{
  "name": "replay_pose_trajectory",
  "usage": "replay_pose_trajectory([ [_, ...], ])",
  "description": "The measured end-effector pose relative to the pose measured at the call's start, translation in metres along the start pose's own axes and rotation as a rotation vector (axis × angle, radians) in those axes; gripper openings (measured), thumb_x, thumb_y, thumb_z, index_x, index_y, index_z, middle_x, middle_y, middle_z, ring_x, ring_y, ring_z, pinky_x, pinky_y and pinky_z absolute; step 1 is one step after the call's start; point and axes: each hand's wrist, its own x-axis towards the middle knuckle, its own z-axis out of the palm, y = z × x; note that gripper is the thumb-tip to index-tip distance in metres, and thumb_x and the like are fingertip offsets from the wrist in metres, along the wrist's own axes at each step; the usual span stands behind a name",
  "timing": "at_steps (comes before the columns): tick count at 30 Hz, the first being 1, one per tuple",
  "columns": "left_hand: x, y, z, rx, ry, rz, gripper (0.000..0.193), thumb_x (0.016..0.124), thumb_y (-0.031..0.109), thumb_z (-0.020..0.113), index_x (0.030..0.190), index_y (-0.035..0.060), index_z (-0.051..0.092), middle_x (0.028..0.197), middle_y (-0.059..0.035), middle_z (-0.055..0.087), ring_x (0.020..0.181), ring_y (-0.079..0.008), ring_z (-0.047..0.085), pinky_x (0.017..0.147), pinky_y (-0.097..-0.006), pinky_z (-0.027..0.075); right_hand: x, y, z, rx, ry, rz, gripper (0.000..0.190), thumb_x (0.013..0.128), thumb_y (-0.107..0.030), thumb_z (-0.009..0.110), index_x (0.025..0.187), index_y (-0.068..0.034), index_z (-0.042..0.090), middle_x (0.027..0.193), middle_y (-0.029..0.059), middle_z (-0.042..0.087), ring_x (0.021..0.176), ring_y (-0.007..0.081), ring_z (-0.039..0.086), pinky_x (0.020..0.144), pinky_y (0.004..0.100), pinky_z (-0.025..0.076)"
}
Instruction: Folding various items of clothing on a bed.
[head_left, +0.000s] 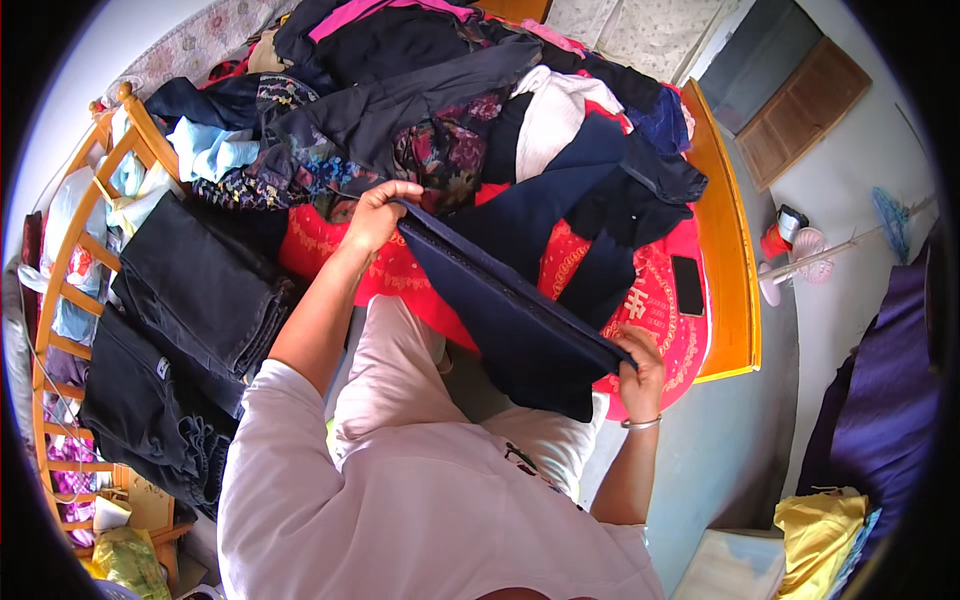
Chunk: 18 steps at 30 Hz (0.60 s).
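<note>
A pair of navy trousers (517, 315) is stretched between my two hands, its waistband slanting down to the right. My left hand (382, 214) grips one end of the waistband. At the other end, my right hand (639, 367), with a bangle on its wrist, pinches the opposite corner. The legs of the navy garment trail away over a red patterned cover (397, 266), onto a heap of dark clothes. Closest to my left hand lies a dark floral garment (442, 150). Beyond my right hand, a black smartphone (687, 286) rests on the red cover.
Folded black trousers (199, 277) and more black clothing (142, 405) are stacked at the left beside a wooden slatted headboard (66, 255). A white garment (551, 120) lies in the heap. A wooden bed board (724, 300) edges the right side. Yellow cloth (817, 536) sits at lower right.
</note>
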Motion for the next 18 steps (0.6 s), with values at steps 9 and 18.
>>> replay_pose_trajectory([
  [9, -0.039, -0.059, -0.035, -0.065, 0.457, -0.383, 0.021, 0.086, 0.008, 0.052, 0.106, 0.0061, 0.058, 0.092, -0.0069, 0.063, 0.08, -0.0174, 0.06, 0.071, -0.0314, 0.05, -0.055, -0.086, 0.089, 0.608, -0.898, -0.011, 0.033, 0.081, -0.014, 0.056, 0.111, -0.003, 0.057, 0.1, 0.0152, 0.061, 0.09, 0.0297, 0.059, 0.081, 0.0346, 0.046],
  [18, -0.114, -0.105, -0.077, -0.628, 0.371, -0.347, 0.036, 0.087, 0.022, 0.05, 0.12, 0.008, 0.05, 0.118, -0.01, 0.056, 0.107, -0.025, 0.054, 0.095, -0.0411, 0.04, -0.055, -0.076, 0.125, 0.706, -1.123, 0.095, 0.044, 0.083, -0.025, 0.059, 0.123, -0.007, 0.052, 0.11, 0.0149, 0.06, 0.09, 0.0213, 0.058, 0.079, 0.0304, 0.046],
])
